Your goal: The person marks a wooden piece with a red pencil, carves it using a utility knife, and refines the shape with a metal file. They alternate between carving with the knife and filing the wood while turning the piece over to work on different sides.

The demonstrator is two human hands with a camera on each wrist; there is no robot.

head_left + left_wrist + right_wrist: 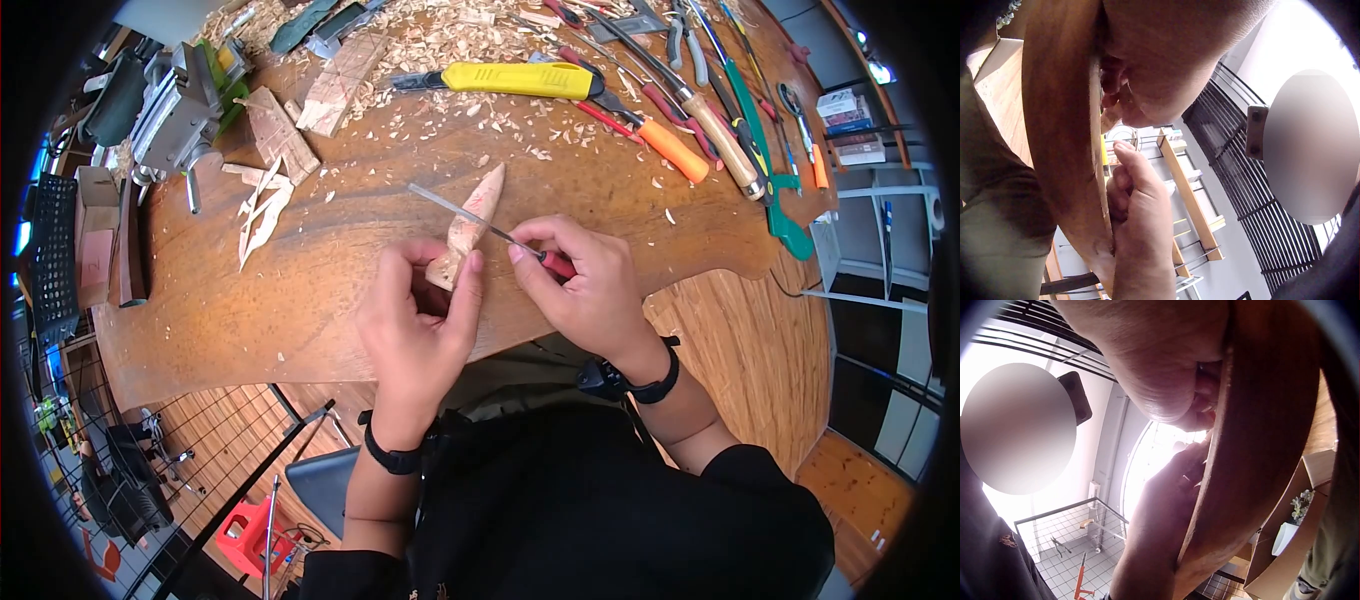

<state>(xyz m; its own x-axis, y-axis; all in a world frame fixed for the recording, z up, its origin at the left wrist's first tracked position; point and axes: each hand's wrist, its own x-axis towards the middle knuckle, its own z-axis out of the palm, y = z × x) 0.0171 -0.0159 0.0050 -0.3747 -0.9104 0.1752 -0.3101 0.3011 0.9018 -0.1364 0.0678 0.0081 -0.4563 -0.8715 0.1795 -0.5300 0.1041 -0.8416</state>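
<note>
In the head view, my left hand [415, 312] pinches the blunt end of a small carved wooden piece [482, 203] between thumb and fingers. Its tapered point faces away from me, and reddish marks show on its side. My right hand [588, 285] grips the red handle [557, 265] of a slim needle file [436, 198], whose thin metal shaft crosses the wood at a slant. Both wrist views look from below the table edge; the left hand [1172, 56] fills the top of the left wrist view, and the fingers largely hide the work there.
Wood shavings [440, 45] cover the back of the wooden table [250, 330]. A yellow utility knife [515, 78] and an orange-handled chisel [672, 150] lie beyond my hands, among several tools. A metal vise [180, 115] stands at the left, beside wood offcuts [340, 85].
</note>
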